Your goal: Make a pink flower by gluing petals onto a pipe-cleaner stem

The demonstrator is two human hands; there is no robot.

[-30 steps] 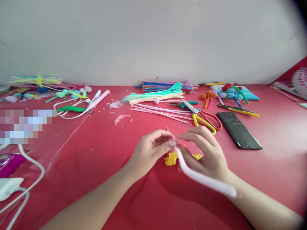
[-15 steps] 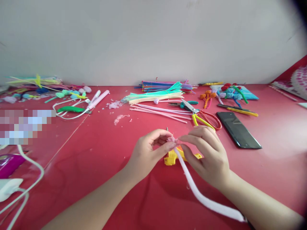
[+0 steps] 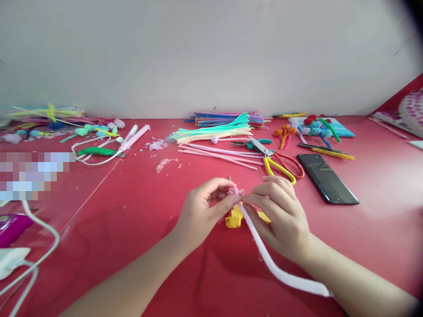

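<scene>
Near the middle of the view, my left hand (image 3: pixel 208 207) pinches a small pink fuzzy piece (image 3: pixel 235 191) between thumb and fingers. My right hand (image 3: pixel 280 215) is closed at the lower side of that piece, its fingertips pressed at the top of a pale fuzzy stem (image 3: pixel 274 268). The stem curves down and right, under the right wrist. Behind the hands, a yellow tool (image 3: pixel 234 218) lies on the red table, partly covered by the right hand.
Beyond the hands lie scissors (image 3: pixel 282 169), pliers (image 3: pixel 243 143) and loose pink stems (image 3: pixel 221 157). Stem bundles (image 3: pixel 214 130) rest near the wall. A black phone (image 3: pixel 328 178) is at the right. White cables (image 3: pixel 49 226) and a pink hot tool (image 3: pixel 135 138) are at the left.
My right hand has shifted slightly left and down, to the base of the pink piece. The stem's lower end has moved a little left and up.
</scene>
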